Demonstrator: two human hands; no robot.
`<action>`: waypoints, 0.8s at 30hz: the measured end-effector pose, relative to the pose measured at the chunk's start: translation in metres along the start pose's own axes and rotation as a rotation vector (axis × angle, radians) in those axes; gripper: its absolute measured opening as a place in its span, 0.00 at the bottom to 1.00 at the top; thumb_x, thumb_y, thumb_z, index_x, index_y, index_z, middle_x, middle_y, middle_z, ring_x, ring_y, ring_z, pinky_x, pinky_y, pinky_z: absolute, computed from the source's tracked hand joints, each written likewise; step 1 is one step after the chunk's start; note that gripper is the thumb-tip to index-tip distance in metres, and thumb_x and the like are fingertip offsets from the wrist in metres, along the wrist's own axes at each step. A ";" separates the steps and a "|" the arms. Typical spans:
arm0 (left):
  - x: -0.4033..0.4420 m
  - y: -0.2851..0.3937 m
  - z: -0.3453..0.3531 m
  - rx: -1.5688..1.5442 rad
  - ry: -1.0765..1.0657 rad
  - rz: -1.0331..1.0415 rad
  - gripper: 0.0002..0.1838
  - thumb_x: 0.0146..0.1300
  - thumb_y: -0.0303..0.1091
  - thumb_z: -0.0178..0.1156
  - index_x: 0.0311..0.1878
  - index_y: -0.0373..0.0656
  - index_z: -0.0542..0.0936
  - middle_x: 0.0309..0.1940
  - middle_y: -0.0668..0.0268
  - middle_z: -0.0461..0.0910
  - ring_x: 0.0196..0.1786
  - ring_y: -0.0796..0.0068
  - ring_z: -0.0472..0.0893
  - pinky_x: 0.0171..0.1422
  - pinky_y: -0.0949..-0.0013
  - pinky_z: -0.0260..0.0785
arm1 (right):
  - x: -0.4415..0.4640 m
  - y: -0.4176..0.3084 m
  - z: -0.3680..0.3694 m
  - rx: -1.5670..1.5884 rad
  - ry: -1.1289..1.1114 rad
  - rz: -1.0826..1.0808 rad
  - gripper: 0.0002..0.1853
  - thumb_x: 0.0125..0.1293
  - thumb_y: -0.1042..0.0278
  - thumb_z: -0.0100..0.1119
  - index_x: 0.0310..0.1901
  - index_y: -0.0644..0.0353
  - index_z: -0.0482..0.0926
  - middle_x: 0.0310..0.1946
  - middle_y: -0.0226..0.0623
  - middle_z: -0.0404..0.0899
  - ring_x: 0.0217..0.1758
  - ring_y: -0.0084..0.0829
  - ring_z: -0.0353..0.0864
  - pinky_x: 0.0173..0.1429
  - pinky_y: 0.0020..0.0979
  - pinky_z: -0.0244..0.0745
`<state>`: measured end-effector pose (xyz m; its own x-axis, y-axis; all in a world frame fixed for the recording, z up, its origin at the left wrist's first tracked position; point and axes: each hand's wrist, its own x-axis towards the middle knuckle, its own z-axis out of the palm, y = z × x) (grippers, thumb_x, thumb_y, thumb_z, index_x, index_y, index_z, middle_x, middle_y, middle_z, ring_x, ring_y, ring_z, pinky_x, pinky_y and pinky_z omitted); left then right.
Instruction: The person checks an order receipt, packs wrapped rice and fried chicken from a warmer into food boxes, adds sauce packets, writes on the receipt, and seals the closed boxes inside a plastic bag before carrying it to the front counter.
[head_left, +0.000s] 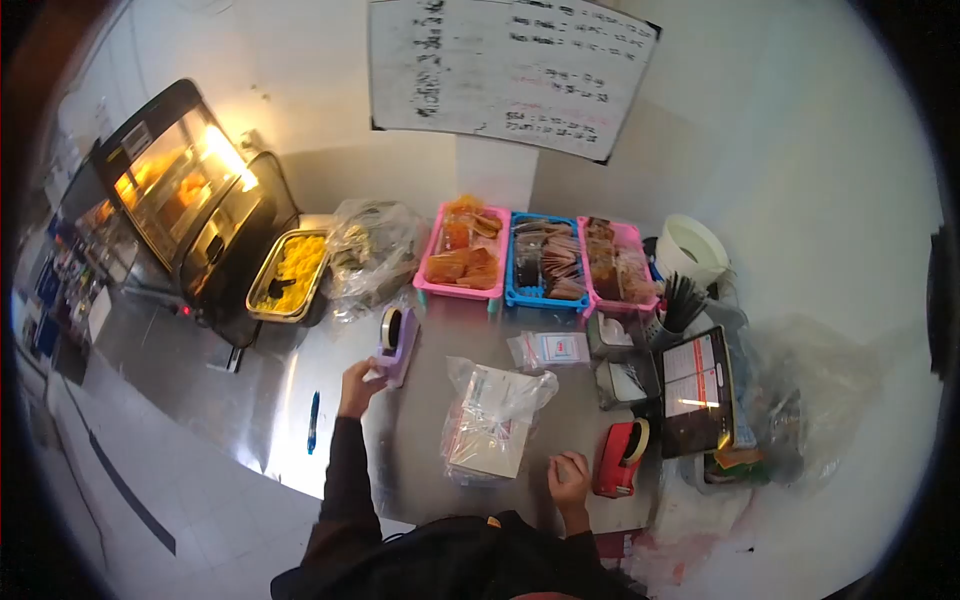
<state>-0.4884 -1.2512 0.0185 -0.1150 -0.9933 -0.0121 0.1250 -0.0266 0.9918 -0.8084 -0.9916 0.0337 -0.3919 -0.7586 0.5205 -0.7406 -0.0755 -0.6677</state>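
Note:
My left hand [361, 388] is at the near end of a purple tape dispenser [398, 350], its fingers closed against the dispenser's edge. My right hand [569, 481] rests low over the metal table with its fingers curled; whatever they hold, if anything, is too small to make out. Between my hands lies a white box in a clear plastic bag [492, 420]. Just right of my right hand stands a red tape dispenser [618, 458]. A blue pen [314, 422] lies to the left of my left hand.
Along the back of the metal table [420, 400] are a tray of yellow food [297, 268], a plastic bag [370, 250], and pink [462, 292] and blue [545, 300] baskets of packets. A lit display warmer [180, 200] stands left, a tablet [697, 392] right.

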 end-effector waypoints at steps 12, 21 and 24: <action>0.030 -0.030 -0.002 0.481 0.308 0.255 0.18 0.56 0.39 0.56 0.42 0.36 0.66 0.25 0.60 0.75 0.28 0.72 0.76 0.31 0.74 0.66 | -0.026 0.018 -0.005 -0.050 -0.106 0.140 0.05 0.47 0.75 0.58 0.29 0.61 0.76 0.29 0.39 0.74 0.35 0.39 0.73 0.40 0.34 0.70; -0.008 0.005 0.001 0.057 0.229 -0.053 0.31 0.52 0.22 0.56 0.58 0.41 0.52 0.32 0.56 0.77 0.40 0.70 0.76 0.49 0.73 0.65 | -0.016 0.005 -0.027 -0.088 -0.114 0.067 0.05 0.48 0.77 0.57 0.30 0.61 0.76 0.27 0.39 0.74 0.32 0.38 0.73 0.36 0.33 0.70; -0.028 -0.043 0.001 0.051 0.247 0.034 0.29 0.54 0.24 0.55 0.58 0.44 0.53 0.30 0.59 0.77 0.38 0.73 0.76 0.43 0.76 0.65 | -0.014 0.003 -0.053 -0.139 0.034 0.111 0.05 0.49 0.77 0.56 0.31 0.63 0.76 0.26 0.40 0.74 0.31 0.37 0.74 0.34 0.33 0.70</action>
<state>-0.4914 -1.2217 -0.0240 0.1334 -0.9911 -0.0027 0.0745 0.0073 0.9972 -0.8340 -0.9474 0.0528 -0.4923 -0.7346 0.4670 -0.7592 0.1000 -0.6431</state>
